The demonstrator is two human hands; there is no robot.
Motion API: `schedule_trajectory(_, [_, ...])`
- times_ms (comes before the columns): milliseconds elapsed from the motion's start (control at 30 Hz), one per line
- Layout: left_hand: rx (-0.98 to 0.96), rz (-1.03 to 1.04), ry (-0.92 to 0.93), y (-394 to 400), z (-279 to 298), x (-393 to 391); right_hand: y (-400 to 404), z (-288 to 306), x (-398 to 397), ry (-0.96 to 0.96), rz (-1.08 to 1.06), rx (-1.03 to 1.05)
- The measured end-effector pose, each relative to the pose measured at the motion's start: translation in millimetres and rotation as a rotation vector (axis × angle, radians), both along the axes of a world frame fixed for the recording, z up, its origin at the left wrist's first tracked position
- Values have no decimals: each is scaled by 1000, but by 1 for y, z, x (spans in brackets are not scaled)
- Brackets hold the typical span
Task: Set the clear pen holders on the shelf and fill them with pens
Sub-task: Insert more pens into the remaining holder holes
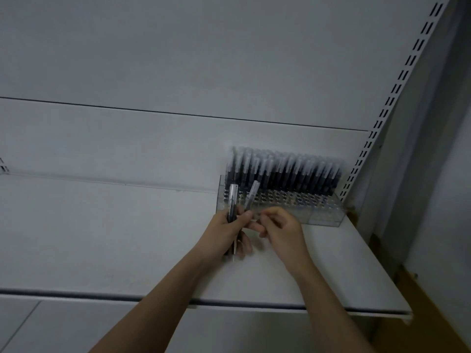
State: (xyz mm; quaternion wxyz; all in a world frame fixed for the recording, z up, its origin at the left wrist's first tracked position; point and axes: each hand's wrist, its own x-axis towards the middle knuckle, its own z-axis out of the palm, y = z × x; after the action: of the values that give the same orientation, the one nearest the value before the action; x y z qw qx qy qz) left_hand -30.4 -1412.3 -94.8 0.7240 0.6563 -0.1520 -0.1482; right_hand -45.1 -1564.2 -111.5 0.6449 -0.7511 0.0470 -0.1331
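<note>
The clear pen holder [280,207] sits at the shelf's [102,238] back right corner, its long side running along the rear wall, close to the slotted upright [382,110]. Its back rows are packed with upright pens [285,174]; the front holes stand open. The shelf surface left of it, out to the front edge, lies bare. The left hand [229,235] grips a small bundle of pens [233,202], caps pointing up and slightly back. The right hand [277,230] pinches one of them.
</note>
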Motion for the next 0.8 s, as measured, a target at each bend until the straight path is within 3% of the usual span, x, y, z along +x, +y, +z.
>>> schedule_trajectory(200, [147,-13,-59,0,2,-4,-8,10,-8,-11,1,190])
schedule_trajectory(400, [217,-49,-89,1,-4,0,-7,12,-9,-11,87,167])
schedule_trajectory(633, [170,-65,-64,-2,0,-4,-10,9,-7,-24,43,196])
schedule_trajectory(800, [78,-49,-21,-2,-3,-1,-15,9,-4,-36,-24,401])
